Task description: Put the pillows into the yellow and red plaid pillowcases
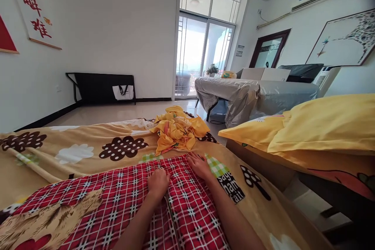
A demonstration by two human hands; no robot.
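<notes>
A red plaid cover [123, 187] with white lines and a printed brown animal figure is spread over a tan patterned blanket [96, 164]. A dark slit or seam [170, 213] runs lengthwise through the plaid; I cannot tell if it is a zipper. Closed at the far end of that seam, my left hand [158, 183] pinches the plaid fabric. To its right, my right hand [200, 165] lies with fingers stretched out over the cover's far corner. Just beyond both hands sits a crumpled yellow printed cloth [178, 129] on the blanket.
Yellow pillows [325, 125] are piled at the right, past the blanket's edge. A plastic-wrapped table [243, 90] stands behind, with a white box [265, 73] on it. Against the far wall rests a black folded frame [96, 88] with a white bag [123, 92].
</notes>
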